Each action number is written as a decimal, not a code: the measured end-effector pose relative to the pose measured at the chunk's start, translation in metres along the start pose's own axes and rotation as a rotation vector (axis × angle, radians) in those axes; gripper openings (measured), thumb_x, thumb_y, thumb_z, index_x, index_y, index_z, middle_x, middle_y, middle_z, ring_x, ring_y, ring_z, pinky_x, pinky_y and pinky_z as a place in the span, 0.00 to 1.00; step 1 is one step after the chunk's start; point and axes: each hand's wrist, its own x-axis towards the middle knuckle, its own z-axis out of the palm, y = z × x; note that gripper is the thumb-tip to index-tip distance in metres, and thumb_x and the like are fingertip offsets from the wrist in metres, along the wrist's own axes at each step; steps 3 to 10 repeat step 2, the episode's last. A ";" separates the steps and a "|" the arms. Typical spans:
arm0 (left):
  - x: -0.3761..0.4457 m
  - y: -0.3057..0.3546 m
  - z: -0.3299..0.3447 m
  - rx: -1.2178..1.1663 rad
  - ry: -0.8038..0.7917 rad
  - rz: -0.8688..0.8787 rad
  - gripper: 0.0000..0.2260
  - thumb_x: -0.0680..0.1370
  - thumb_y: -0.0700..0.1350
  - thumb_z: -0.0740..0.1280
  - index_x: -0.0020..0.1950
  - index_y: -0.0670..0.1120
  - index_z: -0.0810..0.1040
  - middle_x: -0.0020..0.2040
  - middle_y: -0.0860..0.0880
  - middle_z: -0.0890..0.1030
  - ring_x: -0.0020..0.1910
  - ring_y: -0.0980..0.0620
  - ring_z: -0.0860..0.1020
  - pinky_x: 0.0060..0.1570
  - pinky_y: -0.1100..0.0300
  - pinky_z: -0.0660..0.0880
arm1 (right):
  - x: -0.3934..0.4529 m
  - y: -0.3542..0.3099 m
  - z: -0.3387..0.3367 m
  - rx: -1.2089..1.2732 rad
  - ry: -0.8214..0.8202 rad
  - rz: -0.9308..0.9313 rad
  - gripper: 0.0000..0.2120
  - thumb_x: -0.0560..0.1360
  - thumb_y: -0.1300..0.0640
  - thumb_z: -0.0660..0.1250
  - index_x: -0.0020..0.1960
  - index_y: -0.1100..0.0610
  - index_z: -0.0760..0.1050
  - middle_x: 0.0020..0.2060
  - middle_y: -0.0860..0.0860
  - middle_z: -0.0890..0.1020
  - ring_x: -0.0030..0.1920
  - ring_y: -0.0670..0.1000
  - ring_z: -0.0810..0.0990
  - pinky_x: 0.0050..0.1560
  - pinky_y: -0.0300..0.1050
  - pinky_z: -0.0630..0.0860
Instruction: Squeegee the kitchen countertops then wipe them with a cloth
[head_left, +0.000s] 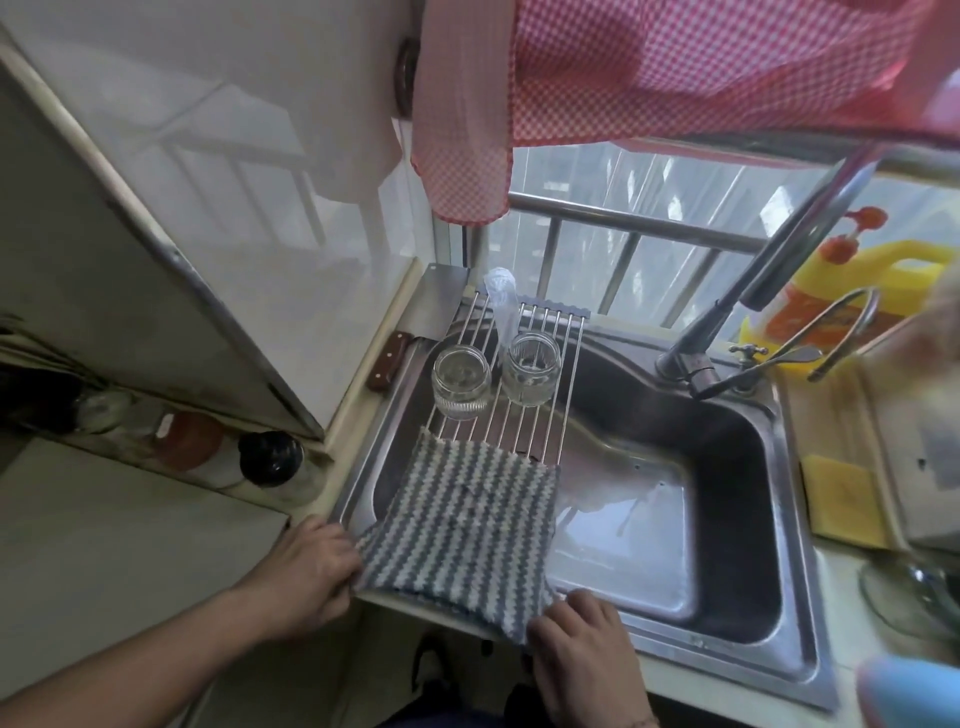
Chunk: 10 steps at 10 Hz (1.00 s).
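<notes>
Fingers of my left hand curl on the near left corner of the striped cloth, pinching its edge at about eight o'clock in the view. My right hand grips the cloth's near right corner at six o'clock, fingers bent over the fabric. The cloth lies spread flat between them, its near edge hanging over the front rim of the sink, its far edge resting on the wire rack. On the rack, toward twelve o'clock of the cloth, two glass jars stand upright, just beside each other. A cleaver lies at eleven o'clock beside the rack. The faucet rises at two o'clock, with a yellow bottle behind it.
</notes>
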 end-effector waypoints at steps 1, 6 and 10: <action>-0.006 0.011 -0.001 -0.007 0.016 -0.047 0.09 0.60 0.56 0.65 0.37 0.56 0.74 0.35 0.61 0.74 0.37 0.58 0.75 0.37 0.61 0.70 | -0.010 -0.007 0.004 0.020 -0.056 0.057 0.08 0.62 0.47 0.70 0.37 0.48 0.75 0.36 0.44 0.77 0.39 0.53 0.73 0.35 0.46 0.70; -0.011 0.027 -0.012 -0.170 0.132 -0.045 0.12 0.63 0.57 0.69 0.37 0.55 0.71 0.35 0.59 0.72 0.36 0.58 0.72 0.34 0.64 0.65 | -0.018 0.006 -0.014 0.178 0.142 0.100 0.07 0.67 0.46 0.71 0.43 0.46 0.80 0.36 0.40 0.79 0.38 0.47 0.72 0.36 0.44 0.75; -0.011 0.027 -0.012 -0.170 0.132 -0.045 0.12 0.63 0.57 0.69 0.37 0.55 0.71 0.35 0.59 0.72 0.36 0.58 0.72 0.34 0.64 0.65 | -0.018 0.006 -0.014 0.178 0.142 0.100 0.07 0.67 0.46 0.71 0.43 0.46 0.80 0.36 0.40 0.79 0.38 0.47 0.72 0.36 0.44 0.75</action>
